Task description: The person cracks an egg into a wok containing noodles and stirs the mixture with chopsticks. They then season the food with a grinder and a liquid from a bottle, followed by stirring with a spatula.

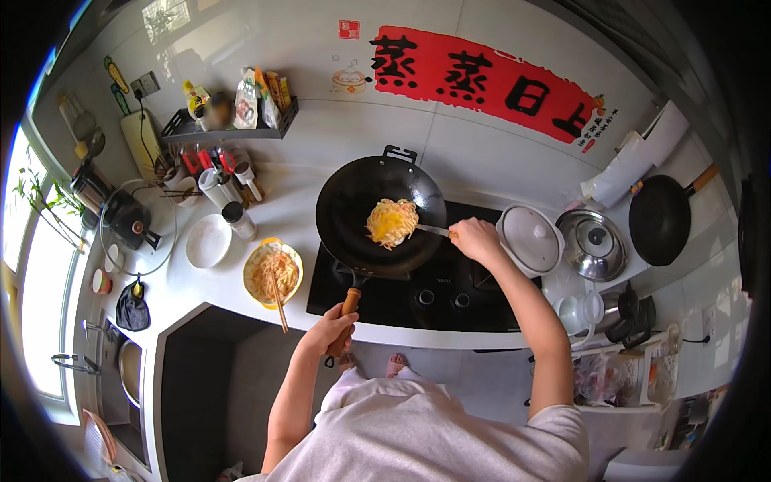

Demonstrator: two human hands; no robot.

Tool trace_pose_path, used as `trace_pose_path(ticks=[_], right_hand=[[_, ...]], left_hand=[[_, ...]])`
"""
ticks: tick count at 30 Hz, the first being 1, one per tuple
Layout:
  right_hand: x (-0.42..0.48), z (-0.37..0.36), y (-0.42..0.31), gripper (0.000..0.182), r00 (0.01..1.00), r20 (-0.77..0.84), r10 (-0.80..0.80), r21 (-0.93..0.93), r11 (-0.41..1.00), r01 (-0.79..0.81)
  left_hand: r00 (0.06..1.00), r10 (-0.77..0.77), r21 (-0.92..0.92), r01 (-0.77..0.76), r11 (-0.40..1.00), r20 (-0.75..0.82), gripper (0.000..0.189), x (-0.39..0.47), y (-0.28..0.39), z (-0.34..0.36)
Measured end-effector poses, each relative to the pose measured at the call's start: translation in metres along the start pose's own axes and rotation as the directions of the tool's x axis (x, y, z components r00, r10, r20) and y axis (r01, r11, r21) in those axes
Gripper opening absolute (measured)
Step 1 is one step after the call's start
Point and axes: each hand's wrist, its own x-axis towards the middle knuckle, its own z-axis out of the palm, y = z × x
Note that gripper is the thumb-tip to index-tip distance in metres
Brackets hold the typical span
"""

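My left hand (332, 330) is closed around the wooden handle (350, 301) of a black wok (343, 211) on the gas hob. My right hand (474, 238) grips a metal spatula (432, 229), whose blade end meets the edge of a shredded pancake (392, 223) with yellow egg on top. The pancake lies inside the wok, right of its middle. Left of the hob stands a yellow-rimmed bowl (248, 283) of shredded mixture, with wooden chopsticks (279, 304) resting in it and sticking out over its near side.
A white dish (208, 241) and a seasoning jar (240, 221) stand beyond the bowl. Right of the wok are a lidded white pot (530, 238), a steel lid (593, 244) and a black frying pan (660, 220). The glossy black hob (385, 310) carries two knobs.
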Motion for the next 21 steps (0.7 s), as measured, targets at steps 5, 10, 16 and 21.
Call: trace_pose_path(ticks=[5, 10, 16, 21], right_hand=[[0.027, -0.021, 0.003, 0.017, 0.996, 0.087, -0.029, -0.124, 0.991, 0.040], [0.036, -0.018, 0.019, 0.028, 0.980, 0.198, 0.017, -0.061, 0.998, -0.005], [0.023, 0.020, 0.028, 0.037, 0.916, 0.375, 0.146, 0.302, 0.914, -0.269], [0.008, 0.041, 0.035, 0.037, 0.951, 0.267, 0.154, 0.484, 0.832, -0.270]], left_hand=[[1.000, 0.007, -0.020, -0.007, 1.000, 0.015, 0.036, 0.000, -0.001, -0.001], [1.000, 0.014, -0.021, -0.013, 1.000, 0.007, 0.035, 0.001, -0.002, 0.001], [1.000, 0.009, -0.034, -0.009, 0.999, 0.015, 0.034, 0.002, -0.003, 0.002], [1.000, 0.014, -0.023, -0.014, 1.000, 0.013, 0.035, 0.004, -0.005, 0.000]])
